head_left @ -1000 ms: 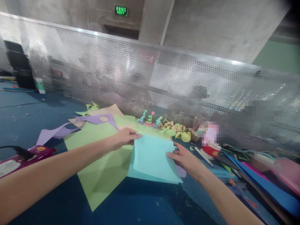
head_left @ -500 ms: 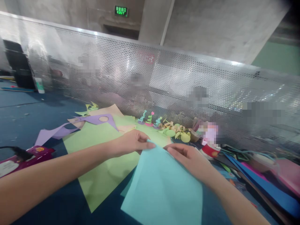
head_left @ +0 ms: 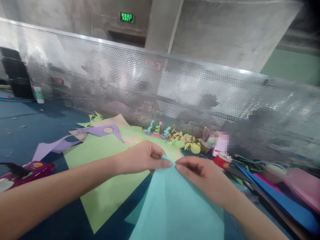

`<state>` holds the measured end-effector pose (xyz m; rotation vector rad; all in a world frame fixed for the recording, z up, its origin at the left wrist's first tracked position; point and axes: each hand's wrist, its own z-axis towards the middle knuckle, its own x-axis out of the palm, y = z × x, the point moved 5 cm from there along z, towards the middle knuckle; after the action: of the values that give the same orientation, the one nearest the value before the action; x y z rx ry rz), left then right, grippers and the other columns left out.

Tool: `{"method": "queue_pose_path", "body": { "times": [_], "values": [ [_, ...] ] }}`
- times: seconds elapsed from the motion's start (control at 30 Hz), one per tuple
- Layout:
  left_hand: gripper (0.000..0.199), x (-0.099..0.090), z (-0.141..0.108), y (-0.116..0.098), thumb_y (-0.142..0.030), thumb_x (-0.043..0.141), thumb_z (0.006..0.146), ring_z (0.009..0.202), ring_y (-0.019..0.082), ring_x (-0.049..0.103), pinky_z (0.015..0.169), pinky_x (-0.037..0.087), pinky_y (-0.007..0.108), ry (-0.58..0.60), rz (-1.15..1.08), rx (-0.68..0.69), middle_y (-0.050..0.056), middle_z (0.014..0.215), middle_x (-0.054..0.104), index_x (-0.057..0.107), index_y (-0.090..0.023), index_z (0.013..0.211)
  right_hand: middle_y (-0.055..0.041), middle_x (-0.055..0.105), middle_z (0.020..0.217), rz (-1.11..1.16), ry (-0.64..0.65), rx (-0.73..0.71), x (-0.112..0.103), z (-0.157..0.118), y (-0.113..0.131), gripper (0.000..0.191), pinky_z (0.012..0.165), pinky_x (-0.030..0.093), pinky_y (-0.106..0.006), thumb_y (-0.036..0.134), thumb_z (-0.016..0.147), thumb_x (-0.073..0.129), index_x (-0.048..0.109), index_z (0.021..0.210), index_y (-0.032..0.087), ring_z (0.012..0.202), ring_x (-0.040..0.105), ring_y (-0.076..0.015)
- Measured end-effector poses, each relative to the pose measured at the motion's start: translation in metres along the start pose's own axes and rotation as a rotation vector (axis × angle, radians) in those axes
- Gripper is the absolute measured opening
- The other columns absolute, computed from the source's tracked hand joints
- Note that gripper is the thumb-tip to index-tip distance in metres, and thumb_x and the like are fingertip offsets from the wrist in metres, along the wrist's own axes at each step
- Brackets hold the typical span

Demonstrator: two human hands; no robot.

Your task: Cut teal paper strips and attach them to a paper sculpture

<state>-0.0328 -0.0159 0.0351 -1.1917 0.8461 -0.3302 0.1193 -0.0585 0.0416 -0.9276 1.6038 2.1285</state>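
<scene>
A light blue sheet of paper (head_left: 181,203), bent over into layers, hangs toward me from both hands. My left hand (head_left: 145,156) pinches its upper edge between thumb and fingers. Right beside it, my right hand (head_left: 200,175) pinches the same edge, the two sets of fingertips almost meeting. Beneath the left forearm lies a large light green sheet (head_left: 112,196) on the dark blue table (head_left: 57,213). How the far layer of the blue paper is folded is hidden by its front.
Purple paper scraps (head_left: 102,130) lie behind the green sheet. Small paper spiral figures (head_left: 157,129) and yellow cut pieces (head_left: 191,145) line the perforated metal screen (head_left: 120,76). A red paper cup (head_left: 222,160), blue sheets (head_left: 287,203) and a magenta device (head_left: 32,173) flank my arms.
Both hands have shifted slightly down and right with the blue paper. My right fingertips have closed in beside the left ones at the top edge, and the sheet sits nearer to me.
</scene>
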Motion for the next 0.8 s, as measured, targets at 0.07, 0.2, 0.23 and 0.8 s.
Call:
{"method": "queue_pose_path", "body": {
  "times": [0.07, 0.2, 0.23, 0.8],
  "values": [
    [0.035, 0.000, 0.002, -0.005, -0.047, 0.059, 0.074, 0.048, 0.006, 0.044, 0.047, 0.037, 0.017, -0.012, 0.037, 0.008, -0.006, 0.048, 0.041, 0.058, -0.014, 0.063, -0.0013, 0.066, 0.076, 0.009, -0.027, 0.009, -0.002, -0.001, 0.000, 0.027, 0.062, 0.044, -0.023, 0.041, 0.082, 0.052, 0.067, 0.087, 0.019, 0.070, 0.058, -0.0146],
    [0.035, -0.002, 0.011, 0.000, -0.049, 0.059, 0.073, 0.048, 0.007, 0.044, 0.048, 0.038, 0.019, -0.016, 0.034, 0.008, -0.005, 0.049, 0.044, 0.061, -0.014, 0.067, -0.0002, 0.061, 0.066, 0.074, -0.030, 0.051, -0.005, 0.000, -0.004, 0.029, 0.054, 0.040, -0.021, 0.042, 0.079, 0.054, 0.065, 0.073, 0.016, 0.060, 0.053, -0.0120],
    [0.035, -0.002, 0.014, 0.003, -0.048, 0.060, 0.073, 0.048, 0.007, 0.044, 0.048, 0.038, 0.019, -0.014, 0.017, 0.007, -0.005, 0.050, 0.044, 0.062, -0.014, 0.067, -0.0004, 0.061, 0.066, 0.089, -0.028, 0.060, -0.006, 0.001, -0.007, 0.029, 0.053, 0.039, -0.021, 0.042, 0.079, 0.055, 0.065, 0.072, 0.016, 0.059, 0.053, -0.0118],
    [0.031, -0.019, 0.027, 0.051, -0.041, 0.069, 0.064, 0.055, 0.010, 0.052, 0.056, 0.042, 0.023, -0.140, -0.239, -0.150, 0.000, 0.061, 0.059, 0.066, -0.011, 0.069, 0.0062, 0.050, 0.045, 0.366, 0.120, 0.393, -0.001, 0.013, -0.065, 0.034, 0.040, 0.026, -0.017, 0.047, 0.067, 0.066, 0.061, 0.062, 0.014, 0.038, 0.036, -0.0040]
  ]
}}
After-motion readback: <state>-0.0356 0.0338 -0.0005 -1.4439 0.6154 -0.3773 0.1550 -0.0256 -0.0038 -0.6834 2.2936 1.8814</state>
